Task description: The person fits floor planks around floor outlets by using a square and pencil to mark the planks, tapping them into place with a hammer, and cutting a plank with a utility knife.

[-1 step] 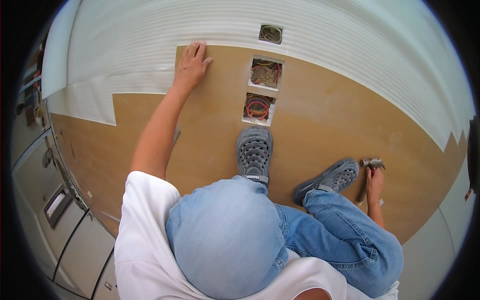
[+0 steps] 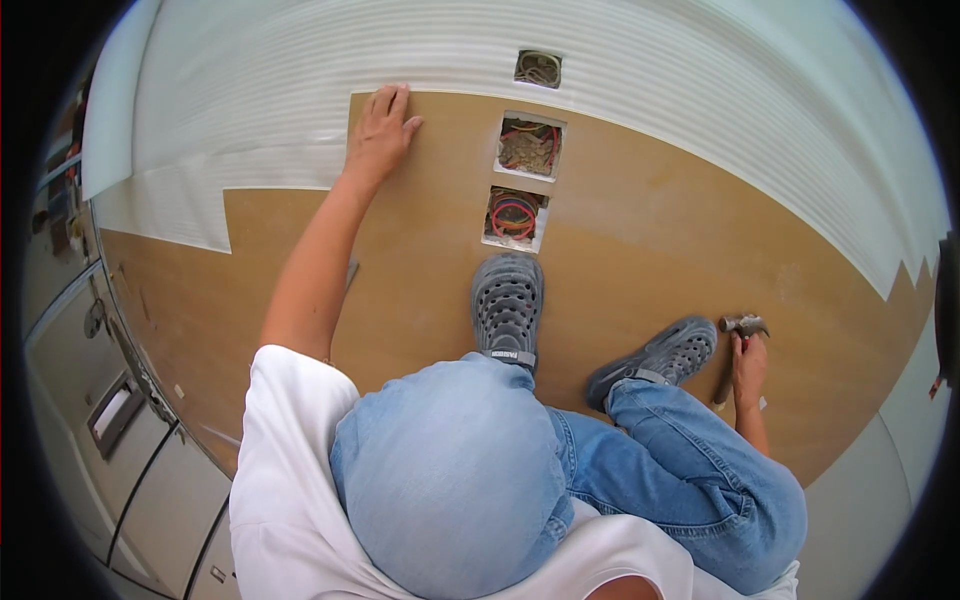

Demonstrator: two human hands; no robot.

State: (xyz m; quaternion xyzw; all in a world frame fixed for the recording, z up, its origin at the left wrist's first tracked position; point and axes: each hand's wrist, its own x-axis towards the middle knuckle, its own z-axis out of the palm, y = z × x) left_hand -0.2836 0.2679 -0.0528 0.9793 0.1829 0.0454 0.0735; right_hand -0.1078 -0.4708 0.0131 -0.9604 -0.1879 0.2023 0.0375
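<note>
One left hand rests open by the stepped upper edge of the brown surface; beyond two cutouts we have room; toward the right edge, our right hand touches the hammer, gripping or not, we cannot tell.

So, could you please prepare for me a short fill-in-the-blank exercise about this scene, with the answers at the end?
1. Beyond the left hand, the ribbed sheet is coloured ____.
2. The right hand is at a tool with a metal head, a ____.
3. Counting the one in the ribbed sheet, ____ openings show wires.
4. The tops of the shoes are full of small ____.
Missing words: white; hammer; three; holes.
</note>
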